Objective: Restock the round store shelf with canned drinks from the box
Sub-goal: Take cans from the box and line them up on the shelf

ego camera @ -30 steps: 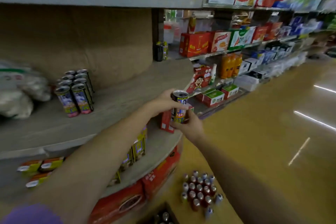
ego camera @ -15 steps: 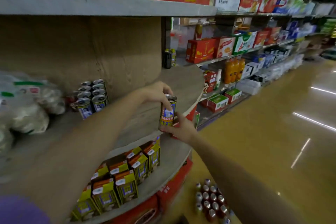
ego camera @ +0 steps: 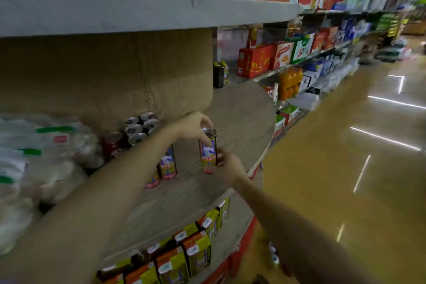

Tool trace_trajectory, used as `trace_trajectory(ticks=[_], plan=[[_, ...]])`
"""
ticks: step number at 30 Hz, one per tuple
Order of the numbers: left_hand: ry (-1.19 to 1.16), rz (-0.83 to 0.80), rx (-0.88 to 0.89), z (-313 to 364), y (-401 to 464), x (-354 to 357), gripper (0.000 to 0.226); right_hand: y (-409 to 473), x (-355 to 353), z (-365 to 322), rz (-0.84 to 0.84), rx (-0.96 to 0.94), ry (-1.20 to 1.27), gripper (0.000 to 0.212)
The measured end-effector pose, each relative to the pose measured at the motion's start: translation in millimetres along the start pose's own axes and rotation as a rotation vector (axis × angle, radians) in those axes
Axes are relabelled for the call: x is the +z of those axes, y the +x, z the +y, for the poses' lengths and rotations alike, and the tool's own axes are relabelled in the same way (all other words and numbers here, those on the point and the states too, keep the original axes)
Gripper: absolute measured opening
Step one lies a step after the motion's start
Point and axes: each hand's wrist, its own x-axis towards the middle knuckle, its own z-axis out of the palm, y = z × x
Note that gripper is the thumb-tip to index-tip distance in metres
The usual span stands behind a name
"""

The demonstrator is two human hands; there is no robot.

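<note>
Standing upright on the middle tier of the round shelf [ego camera: 242, 117], the can [ego camera: 208, 151] is held by both hands at once. The left hand [ego camera: 193, 128] reaches over from above, its fingers curled around the can's top rim, while the right hand [ego camera: 227, 167] comes in from below and grips the lower part of the can with fingers and thumb. The can's base looks to be touching the gray shelf surface, though the right hand hides part of it, so this is not certain. Just to the left, past the left forearm, stands a cluster of matching cans [ego camera: 167, 163] with blue and yellow labels, their silver tops showing further back against the brown cardboard core of the shelf. Further left lie clear plastic bags [ego camera: 46, 157] with green markings. On the tier below, a row of yellow and orange drink cartons [ego camera: 196, 253] lines the edge. Beyond the round shelf, to the right, long straight shelves carry red boxes [ego camera: 254, 61] and orange bottles [ego camera: 290, 83] along a shiny tan floor [ego camera: 345, 168].
</note>
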Motion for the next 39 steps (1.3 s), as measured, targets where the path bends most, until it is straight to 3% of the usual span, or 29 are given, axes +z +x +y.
trace_trajectory(ticks=[6,10,13,24,29,39], plan=[[0.093,0.086,-0.027,-20.7,4.3,-13.5,0.052,22.7,25.9,-12.0,-0.02,-0.011,0.021,0.052],[0.165,0.042,-0.065,-44.2,17.3,-18.1,0.034,51.9,49.4,-12.4,-0.096,-0.008,0.021,0.056],[0.226,0.05,-0.109,-58.8,25.6,-19.9,0.034,74.0,64.4,-13.4,-0.141,-0.034,0.002,0.054],[0.254,0.325,-0.147,-103.7,51.1,-41.2,0.032,164.5,106.7,-32.1,-0.152,-0.148,-0.199,0.037],[0.259,0.299,-0.181,-115.3,60.7,-51.5,0.018,194.4,130.3,-45.0,-0.194,-0.162,-0.222,0.042],[0.261,0.357,-0.303,-132.6,65.3,-59.9,0.017,224.1,151.5,-54.7,-0.209,-0.203,-0.294,0.04]])
